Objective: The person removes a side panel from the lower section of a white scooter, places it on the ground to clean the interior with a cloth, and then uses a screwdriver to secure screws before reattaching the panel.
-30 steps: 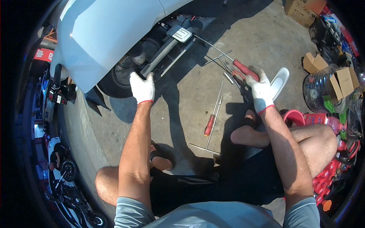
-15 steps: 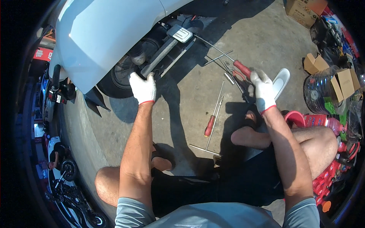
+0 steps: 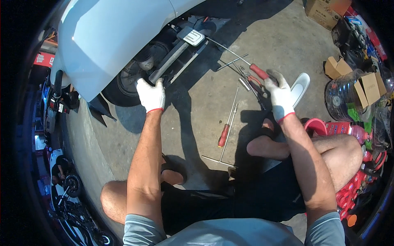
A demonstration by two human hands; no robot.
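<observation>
In my white-gloved right hand (image 3: pixel 280 93) is a red-handled screwdriver (image 3: pixel 259 71). Its long shaft slants up and left, and its tip meets the edge of a ribbed pedal pad (image 3: pixel 193 38). That pad tops a grey arm (image 3: pixel 169 62) beside the pale blue-white vehicle body (image 3: pixel 119 33). My left hand (image 3: pixel 151 93), also gloved, is closed on the arm's lower end; its fingertips are partly hidden behind it. Between my feet lie another red-handled screwdriver (image 3: pixel 223 135) and a T-handle wrench (image 3: pixel 228 135). Near the right hand are red-handled pliers (image 3: pixel 254 79) and a metal socket (image 3: pixel 244 85).
A black wheel (image 3: pixel 119 88) sits under the body at left. Right of my right hand lies a white curved panel (image 3: pixel 300 90). Cardboard boxes (image 3: pixel 322 13), a clear plastic jug (image 3: pixel 340 98) and a pink-red tub (image 3: pixel 316 126) crowd the right side. A motorbike (image 3: pixel 76 205) stands at far left.
The whole view has shifted slightly. Both hands keep their grips, and the screwdriver tip stays at the pedal pad's edge.
</observation>
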